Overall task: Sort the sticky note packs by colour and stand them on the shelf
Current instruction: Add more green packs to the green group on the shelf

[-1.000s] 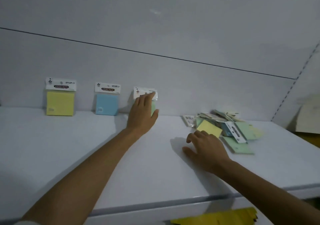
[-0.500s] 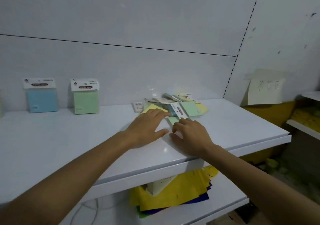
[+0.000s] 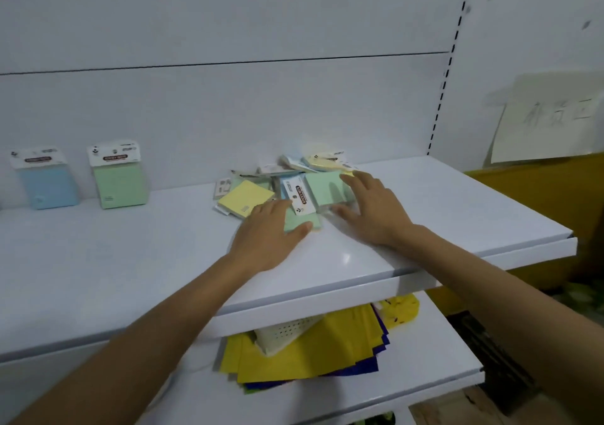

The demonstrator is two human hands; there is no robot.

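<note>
A loose pile of sticky note packs (image 3: 294, 169) lies flat at the back middle of the white shelf (image 3: 130, 254). A yellow pack (image 3: 245, 197) lies at its left edge. My left hand (image 3: 268, 231) rests flat on a green pack (image 3: 302, 221) at the pile's front. My right hand (image 3: 372, 208) spreads over another green pack (image 3: 327, 189), thumb at its near edge and fingers at its far corner; the pack still lies in the pile. At the left, a blue pack (image 3: 45, 182) and a green pack (image 3: 119, 179) stand upright against the back wall.
The shelf's front edge runs just below my wrists and its right end lies beyond my right hand. On the lower shelf lie yellow and blue sheets (image 3: 310, 352) and a white perforated basket (image 3: 287, 333). A paper sign (image 3: 552, 120) hangs at the right above a yellow bin (image 3: 539, 202).
My left hand let go of the standing green pack and came right to the pile. My right hand moved from the pile's front onto a green pack. The view swung right.
</note>
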